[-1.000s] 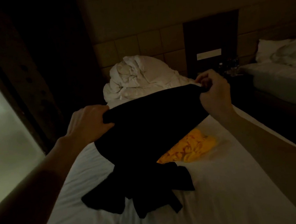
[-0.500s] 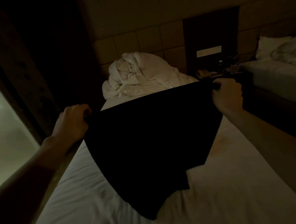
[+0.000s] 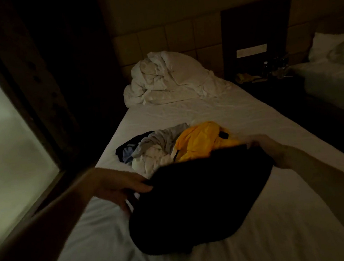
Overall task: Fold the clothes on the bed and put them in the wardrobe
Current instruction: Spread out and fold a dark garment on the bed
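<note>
A black garment (image 3: 197, 200) lies spread on the white bed sheet (image 3: 281, 214) in front of me. My left hand (image 3: 121, 185) pinches its left corner between thumb and fingers. My right hand (image 3: 268, 149) holds its far right corner low over the bed. Just beyond the black garment sits a pile of clothes: a yellow garment (image 3: 199, 140), a grey and white one (image 3: 160, 146) and a dark blue one (image 3: 128, 149). The wardrobe is not in view.
A crumpled white duvet (image 3: 167, 77) is heaped at the head of the bed. A lit window (image 3: 5, 148) with a dark frame runs along the left. A dark nightstand (image 3: 267, 77) with small items and a second bed (image 3: 335, 72) stand to the right.
Both hands have come down, bringing the black garment from held up in the air onto the sheet. The pile of clothes behind it has come into sight.
</note>
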The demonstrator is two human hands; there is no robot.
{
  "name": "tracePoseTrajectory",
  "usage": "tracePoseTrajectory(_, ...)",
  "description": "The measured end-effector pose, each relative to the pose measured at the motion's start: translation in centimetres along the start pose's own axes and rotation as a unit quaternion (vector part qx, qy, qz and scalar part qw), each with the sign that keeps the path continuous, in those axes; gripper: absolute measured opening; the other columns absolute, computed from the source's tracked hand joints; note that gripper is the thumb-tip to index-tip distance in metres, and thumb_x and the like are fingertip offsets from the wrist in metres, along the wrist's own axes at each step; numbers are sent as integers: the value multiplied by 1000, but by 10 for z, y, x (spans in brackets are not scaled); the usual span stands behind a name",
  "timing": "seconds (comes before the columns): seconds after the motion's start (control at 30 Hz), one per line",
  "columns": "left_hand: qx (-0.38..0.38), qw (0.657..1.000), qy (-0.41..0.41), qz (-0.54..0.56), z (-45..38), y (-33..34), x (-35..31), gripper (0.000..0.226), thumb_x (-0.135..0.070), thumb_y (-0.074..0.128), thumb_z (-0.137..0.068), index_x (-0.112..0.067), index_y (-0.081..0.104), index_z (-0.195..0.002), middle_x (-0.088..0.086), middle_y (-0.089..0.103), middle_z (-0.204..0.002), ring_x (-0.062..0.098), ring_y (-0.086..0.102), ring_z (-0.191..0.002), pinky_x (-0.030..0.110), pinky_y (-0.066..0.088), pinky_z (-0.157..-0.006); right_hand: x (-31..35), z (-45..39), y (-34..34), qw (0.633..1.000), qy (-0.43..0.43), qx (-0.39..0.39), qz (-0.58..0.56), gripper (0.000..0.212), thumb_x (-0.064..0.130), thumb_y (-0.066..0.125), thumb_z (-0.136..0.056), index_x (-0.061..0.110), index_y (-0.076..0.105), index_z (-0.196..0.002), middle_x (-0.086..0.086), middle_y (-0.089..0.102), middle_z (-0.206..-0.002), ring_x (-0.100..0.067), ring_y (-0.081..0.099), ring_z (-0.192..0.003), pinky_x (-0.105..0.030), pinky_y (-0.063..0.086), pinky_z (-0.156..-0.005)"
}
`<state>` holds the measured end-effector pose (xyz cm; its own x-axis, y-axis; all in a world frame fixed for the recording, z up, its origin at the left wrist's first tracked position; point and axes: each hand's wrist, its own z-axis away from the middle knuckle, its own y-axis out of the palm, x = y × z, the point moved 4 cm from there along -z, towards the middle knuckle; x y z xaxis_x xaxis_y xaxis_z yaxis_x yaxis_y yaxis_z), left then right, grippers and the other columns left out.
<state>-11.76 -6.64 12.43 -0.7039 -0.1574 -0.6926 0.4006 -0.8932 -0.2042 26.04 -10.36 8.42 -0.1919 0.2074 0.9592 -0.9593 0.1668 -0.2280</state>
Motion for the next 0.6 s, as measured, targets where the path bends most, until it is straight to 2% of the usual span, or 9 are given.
tracePoseTrajectory(0.07,29,999,-11,29,-28,2,12,66,-60,74,-72,-11,67,-116,10,69,-115,28,70,-86,40,57,-77,-35,1,12,995,97,30,-18,46,42,51,-87,12,52,-52,-8,43,-61,-20,42,-54,-32,30,-58)
tracePoseTrajectory(0.17,-163,986,8,-25,-83,-14,36,48,-53,58,-89,-9,75,-100,8,73,-105,29,70,-92,39,55,-87,-68,-13,25,976,83,51,196,74,63,43,-94,7,64,-49,-3,59,-60,-21,55,-68,-30,39,-70)
tracePoseTrajectory(0.23,-324,930,-5,-173,-122,-24,57,33,-42,65,-89,-13,70,-104,8,68,-108,30,63,-108,34,50,-91,-79,-25,43,964,12,37,262,63,50,52,-95,11,65,-48,1,54,-51,-22,57,-66,-24,40,-63)
tracePoseTrajectory(0.3,-390,890,-48,-229,-151,-14,78,78,-49,71,-81,-14,39,-143,15,36,-146,35,36,-136,41,35,-107,-86,-38,67,956,-49,35,287,34,30,61,-95,14,65,-66,2,55,-61,-24,59,-75,-25,40,-61)
tracePoseTrajectory(0.33,-384,900,-69,-192,-163,-8,87,104,-60,74,-70,-17,25,-150,16,21,-154,37,25,-141,46,29,-112,-90,-44,84,956,-53,60,283,17,26,62,-94,12,64,-85,-1,61,-82,-24,59,-90,-28,42,-69)
tracePoseTrajectory(0.37,-357,919,-53,-157,-172,-1,89,121,-74,75,-54,-18,26,-149,15,22,-154,36,25,-142,48,27,-115,-98,-55,99,956,-32,95,276,22,27,62,-94,10,60,-109,-7,59,-109,-25,56,-108,-29,42,-78)
tracePoseTrajectory(0.43,-250,961,56,-104,-179,17,81,119,-87,71,-33,-25,47,-132,3,48,-139,24,45,-132,40,37,-111,-107,-68,122,962,18,124,242,62,38,58,-95,10,34,-145,-10,39,-148,-29,40,-135,-30,38,-97)
tracePoseTrajectory(0.53,-47,991,105,74,-174,40,65,60,-57,68,-75,-26,55,-125,-6,59,-129,14,55,-123,28,43,-105,-112,-86,142,985,28,72,156,85,61,56,-88,9,27,-149,-9,37,-149,-33,35,-139,-33,33,-105)
tracePoseTrajectory(0.6,21,969,125,211,-171,36,63,54,-54,42,-95,-17,58,-132,3,57,-137,22,53,-126,32,43,-104,-129,-99,147,975,62,84,195,73,53,63,-89,6,42,-140,-11,45,-141,-33,43,-133,-30,36,-97)
